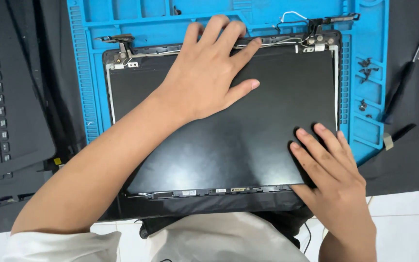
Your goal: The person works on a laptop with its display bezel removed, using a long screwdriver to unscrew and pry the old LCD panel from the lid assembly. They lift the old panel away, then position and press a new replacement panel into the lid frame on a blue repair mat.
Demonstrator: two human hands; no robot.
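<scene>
The left hand (204,73) is laid flat and open, fingers spread, on the upper middle of a black laptop screen panel (248,136), with the fingertips reaching past the panel's top edge. The right hand (328,165) is also open, its fingers pressed flat on the panel's lower right corner; nothing is gripped by either hand. The panel lies in the centre of the frame, seated in a black lid shell (209,204) whose metal hinges (122,46) are seen at the upper corners, with thin wires (292,19) running near the upper right one. Beneath it, a blue work mat (146,17) with moulded compartments is spread; small screws (365,68) are held in its right-hand pockets. A screwdriver (408,73) lies at the far right, and a laptop keyboard base (1,92) is seen at the left edge of the frame.
</scene>
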